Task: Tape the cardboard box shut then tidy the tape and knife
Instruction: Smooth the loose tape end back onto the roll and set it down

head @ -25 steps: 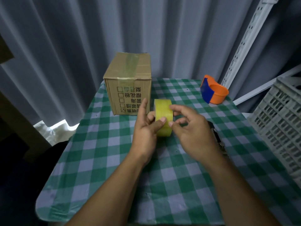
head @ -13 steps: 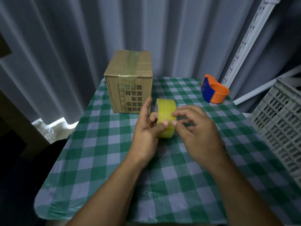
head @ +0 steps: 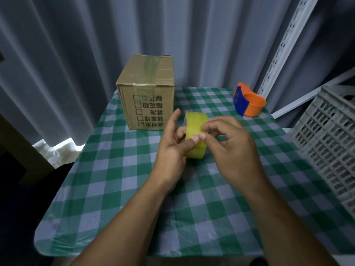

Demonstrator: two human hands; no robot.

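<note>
1. The left hand [head: 172, 148] holds the yellow-tinted roll of clear packing tape [head: 196, 137] upright on its edge above the green-and-white checked cloth of the counter [head: 119, 189]. Its grip is closed on the roll, thumb pressed on the outer band, likely to keep it from turning.
2. The right hand [head: 228, 148] has its grip pinched on the band beside that thumb, apparently picking for the loose tape end.
3. The brown cardboard box with printed checkboxes [head: 148, 95] stands at the counter's far left edge, well apart from the roll, a tape strip already along its top seam.
4. An orange and blue plastic tape dispenser [head: 247, 102] sits at the far right corner; no knife is visible.
</note>
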